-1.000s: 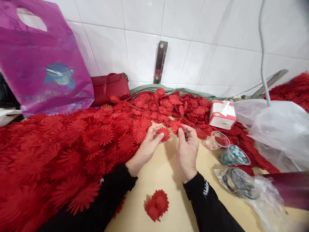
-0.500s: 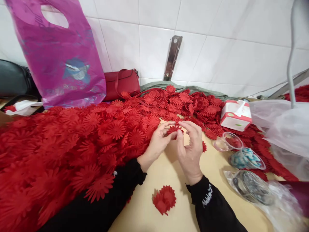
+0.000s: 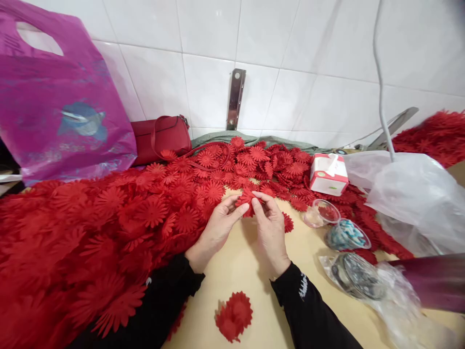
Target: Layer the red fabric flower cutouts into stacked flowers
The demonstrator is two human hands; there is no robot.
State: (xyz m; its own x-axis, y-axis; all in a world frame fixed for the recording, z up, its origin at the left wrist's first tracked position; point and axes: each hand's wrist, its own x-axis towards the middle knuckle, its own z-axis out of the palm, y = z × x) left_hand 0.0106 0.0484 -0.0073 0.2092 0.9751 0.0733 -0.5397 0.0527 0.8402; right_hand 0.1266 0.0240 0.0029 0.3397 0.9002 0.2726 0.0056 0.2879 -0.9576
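Magenta plastic, glossy and crinkled, makes up the carrier bag (image 3: 61, 102) leaning against the white tiled wall at far left. Beside it lies a red leather handbag (image 3: 162, 138), its strap trailing onto a deep heap of red fabric daisies (image 3: 109, 218), flat felt-like discs with many narrow petals, spread across the beige desk (image 3: 247, 271). At the heap's edge the left hand (image 3: 218, 228) and the right hand (image 3: 271, 228) meet, each pinching the same red flower piece (image 3: 248, 198) between thumb and fingertips; it looks gathered or folded, roundish with no clear long axis, petals fanning up and away from the person. Another daisy (image 3: 287, 223) lies flat just right of the right hand. Nearer the person, a small folded flower bundle (image 3: 234, 315) rests on bare desk between the black sleeves. Rightward stand a red-and-white tissue box (image 3: 329, 174), two clear plastic cups (image 3: 336, 225) tipped on their sides, and crumpled clear plastic bags (image 3: 410, 194).
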